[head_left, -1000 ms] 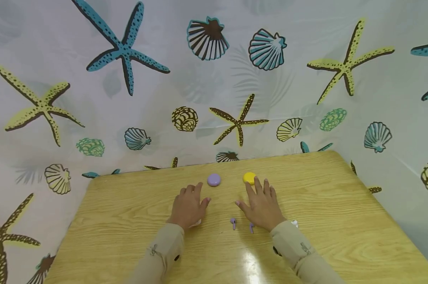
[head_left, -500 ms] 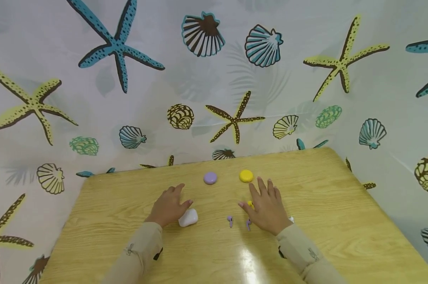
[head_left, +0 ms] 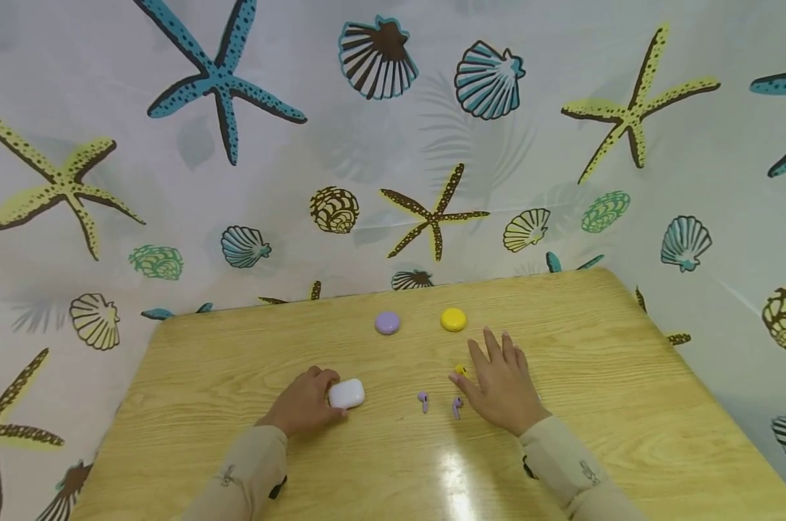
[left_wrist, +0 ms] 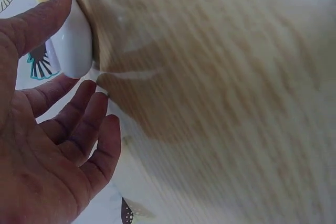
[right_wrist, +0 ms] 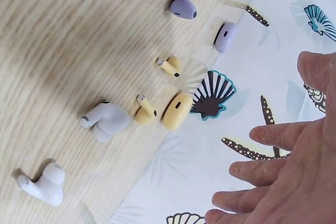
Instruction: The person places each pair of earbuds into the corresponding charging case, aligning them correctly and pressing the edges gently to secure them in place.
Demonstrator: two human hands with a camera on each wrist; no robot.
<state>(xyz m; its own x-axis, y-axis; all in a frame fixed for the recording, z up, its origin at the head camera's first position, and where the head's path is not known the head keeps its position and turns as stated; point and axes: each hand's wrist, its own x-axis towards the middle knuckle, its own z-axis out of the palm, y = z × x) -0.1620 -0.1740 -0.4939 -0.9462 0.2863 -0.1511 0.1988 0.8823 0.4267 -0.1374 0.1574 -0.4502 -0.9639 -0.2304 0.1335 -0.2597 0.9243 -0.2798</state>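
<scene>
A white earbud case [head_left: 346, 394] lies at the left middle of the table, with the thumb and index finger of my left hand [head_left: 305, 401] at its opposite sides, pinching it. The left wrist view shows the same white case [left_wrist: 74, 45] between thumb and index; the other fingers are loosely bent below. My right hand [head_left: 505, 387] is spread over the table with fingers extended, holding nothing. By its thumb is a yellow earbud [head_left: 461, 370]. Two lilac earbuds, one nearer the hand [head_left: 457, 406] and one farther left [head_left: 423, 397], lie between the hands.
A lilac case [head_left: 387, 323] and a yellow case [head_left: 454, 319] stand toward the back of the wooden table [head_left: 237, 347]. From the right wrist, two white earbuds, one higher [right_wrist: 107, 120] and one lower [right_wrist: 48, 186], show beside two yellow earbuds. A shell-patterned cloth [head_left: 360, 145] hangs behind.
My left hand has moved left, uncovering the white case, and its thumb and index finger have closed onto the case's sides. My right hand has shifted slightly right, staying spread.
</scene>
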